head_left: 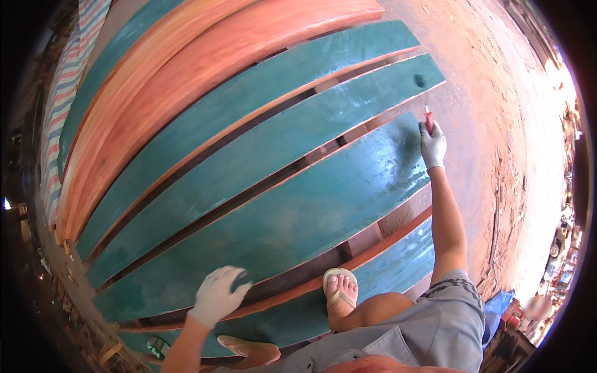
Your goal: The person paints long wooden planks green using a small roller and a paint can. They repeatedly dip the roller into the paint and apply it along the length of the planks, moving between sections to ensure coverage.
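My right hand (433,147), in a white glove with dark stains at the fingers, is closed around the red handle of a tool (429,120) with a thin pale shaft. The shaft points away from me toward a dark round patch at the right end of a green plank (267,140). I cannot make out the tool's tip. My left hand (219,295), also gloved in white, hovers over the near side of a wide green plank (267,214). Its fingers look loosely apart, dark-stained and slightly blurred, with no tool visible in them.
Several long planks lie side by side with dark gaps between them. Bare orange planks (249,46) lie farther off. My sandalled feet (341,298) are at the nearest green plank (398,261). A striped sheet (62,118) hangs at left; dirt ground (497,143) lies right.
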The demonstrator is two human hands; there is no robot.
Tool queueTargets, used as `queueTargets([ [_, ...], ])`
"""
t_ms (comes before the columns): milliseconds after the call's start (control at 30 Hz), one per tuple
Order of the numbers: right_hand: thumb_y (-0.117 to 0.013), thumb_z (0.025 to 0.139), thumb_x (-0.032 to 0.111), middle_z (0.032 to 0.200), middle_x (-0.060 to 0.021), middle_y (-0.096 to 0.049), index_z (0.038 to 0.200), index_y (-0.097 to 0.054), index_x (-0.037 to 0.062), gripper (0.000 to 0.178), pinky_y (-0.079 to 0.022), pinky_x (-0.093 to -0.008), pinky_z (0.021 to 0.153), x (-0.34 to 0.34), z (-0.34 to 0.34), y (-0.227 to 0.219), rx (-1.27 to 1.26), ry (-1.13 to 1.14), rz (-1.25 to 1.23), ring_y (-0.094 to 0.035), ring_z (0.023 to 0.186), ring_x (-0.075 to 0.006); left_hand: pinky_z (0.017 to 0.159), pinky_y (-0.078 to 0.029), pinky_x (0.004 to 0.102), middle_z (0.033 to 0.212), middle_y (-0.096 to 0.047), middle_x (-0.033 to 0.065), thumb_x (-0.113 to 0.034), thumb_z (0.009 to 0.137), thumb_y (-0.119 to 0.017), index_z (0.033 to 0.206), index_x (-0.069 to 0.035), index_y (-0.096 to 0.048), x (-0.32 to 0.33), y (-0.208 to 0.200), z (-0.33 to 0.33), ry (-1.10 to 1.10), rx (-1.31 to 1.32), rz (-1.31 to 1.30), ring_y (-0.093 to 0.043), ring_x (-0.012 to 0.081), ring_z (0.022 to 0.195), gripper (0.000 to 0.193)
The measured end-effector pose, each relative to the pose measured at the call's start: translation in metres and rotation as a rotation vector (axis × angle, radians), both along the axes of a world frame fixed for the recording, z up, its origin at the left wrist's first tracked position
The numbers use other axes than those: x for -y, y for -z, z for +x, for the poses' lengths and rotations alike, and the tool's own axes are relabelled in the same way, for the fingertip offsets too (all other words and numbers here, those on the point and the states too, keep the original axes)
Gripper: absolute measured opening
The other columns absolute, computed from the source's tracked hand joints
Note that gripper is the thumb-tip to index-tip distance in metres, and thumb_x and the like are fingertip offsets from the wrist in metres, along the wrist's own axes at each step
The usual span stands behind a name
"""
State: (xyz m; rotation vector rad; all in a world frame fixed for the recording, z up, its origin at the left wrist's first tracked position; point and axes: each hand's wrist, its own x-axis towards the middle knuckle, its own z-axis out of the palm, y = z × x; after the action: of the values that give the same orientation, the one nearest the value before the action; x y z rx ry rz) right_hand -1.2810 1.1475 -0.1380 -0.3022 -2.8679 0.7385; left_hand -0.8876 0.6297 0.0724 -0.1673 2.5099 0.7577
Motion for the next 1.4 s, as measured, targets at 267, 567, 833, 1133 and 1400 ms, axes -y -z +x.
queueTargets([
  [267, -0.06, 0.107, 0.038, 0.097, -0.0137, -0.075, 0.107, -0.072, 0.014, 0.027, -0.053, -0.051, 0.08, 0.18, -0.095, -0.063, -0.266, -0.711, 0.228, -0.071, 0.098, -0.0359, 0.089, -0.058, 0.0475, 0.108, -0.074, 0.0129, -0.03, 0.098, -0.072, 0.108, -0.01, -0.074, -0.164, 0.092, -0.068, -0.012, -0.114, 0.372, -0.072, 0.0369, 0.1, 0.023],
  [567, -0.056, 0.108, 0.043, 0.113, -0.012, -0.08, 0.125, -0.079, 0.0211, 0.037, -0.056, -0.0478, 0.094, 0.337, -0.192, -0.08, -0.026, -1.062, 0.494, -0.074, 0.106, -0.0352, 0.087, -0.057, 0.0495, 0.111, -0.071, 0.0165, -0.031, 0.104, -0.058, 0.114, -0.01, -0.065, -0.322, 0.199, 0.02, 0.211, 0.092, 0.62, -0.074, 0.0357, 0.1, 0.024],
  [833, -0.052, 0.106, 0.051, 0.121, -0.0096, -0.08, 0.125, -0.082, 0.027, 0.042, -0.058, -0.0446, 0.099, 0.324, -0.228, -0.07, 0.117, -1.052, 0.543, -0.074, 0.109, -0.0347, 0.086, -0.059, 0.0442, 0.11, -0.067, 0.0152, -0.027, 0.102, -0.051, 0.112, -0.01, -0.06, -0.325, 0.194, 0.022, 0.385, 0.085, 0.483, -0.074, 0.0308, 0.103, 0.022],
  [1133, -0.056, 0.104, 0.05, 0.113, -0.0126, -0.08, 0.117, -0.084, 0.026, 0.039, -0.056, -0.0475, 0.099, 0.299, -0.236, -0.08, 0.019, -1.051, 0.531, -0.074, 0.106, -0.0352, 0.09, -0.059, 0.0472, 0.119, -0.067, 0.0173, -0.027, 0.102, -0.051, 0.116, -0.009, -0.06, -0.325, 0.192, 0.015, 0.436, 0.173, 0.465, -0.074, 0.0321, 0.111, 0.025],
  [1400, -0.055, 0.105, 0.051, 0.118, -0.0103, -0.08, 0.122, -0.082, 0.0268, 0.04, -0.057, -0.0462, 0.097, 0.267, -0.254, -0.087, 0.161, -1.012, 0.652, -0.074, 0.108, -0.036, 0.091, -0.059, 0.0465, 0.121, -0.067, 0.0166, -0.027, 0.102, -0.051, 0.117, -0.009, -0.061, -0.322, 0.182, 0.006, 0.476, 0.215, 0.44, -0.073, 0.032, 0.113, 0.026],
])
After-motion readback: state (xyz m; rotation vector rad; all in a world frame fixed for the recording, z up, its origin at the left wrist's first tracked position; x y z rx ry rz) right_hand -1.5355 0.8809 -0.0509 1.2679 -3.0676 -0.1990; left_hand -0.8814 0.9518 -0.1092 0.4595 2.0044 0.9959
